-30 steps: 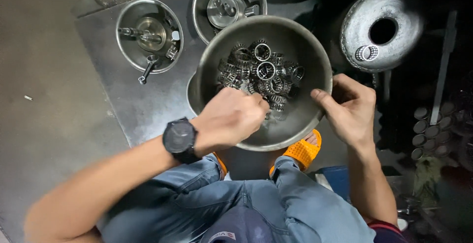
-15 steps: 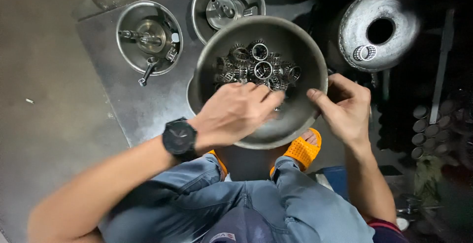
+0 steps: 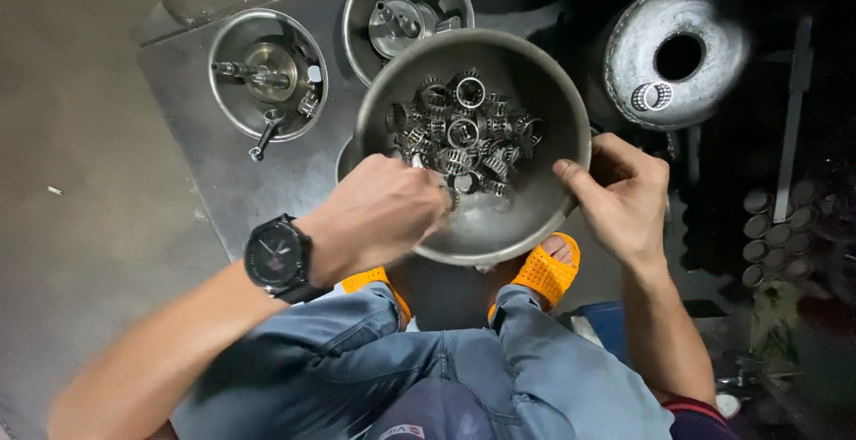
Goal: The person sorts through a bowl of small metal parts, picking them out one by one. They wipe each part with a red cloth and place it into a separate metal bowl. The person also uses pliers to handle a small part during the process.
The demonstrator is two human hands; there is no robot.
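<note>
A large steel bowl (image 3: 553,92) holds a heap of several small bearing rings (image 3: 464,128) at its far side. My left hand (image 3: 374,213), with a black watch on the wrist, reaches into the near side of the bowl. Its fingers are curled and the tips pinch one bearing ring (image 3: 451,196). My right hand (image 3: 620,195) grips the bowl's right rim, thumb inside the wall.
Two smaller steel bowls (image 3: 234,101) (image 3: 361,12) with metal parts stand behind on a grey metal plate (image 3: 196,164). A round grey housing (image 3: 678,48) with a centre hole lies at the right, and metal cylinders (image 3: 767,235) are stacked below it. My orange sandals (image 3: 548,271) are under the bowl.
My left hand stretched its fingers into the heap of rings, then drew back toward the near wall with the fingers curled. The right hand stayed on the rim.
</note>
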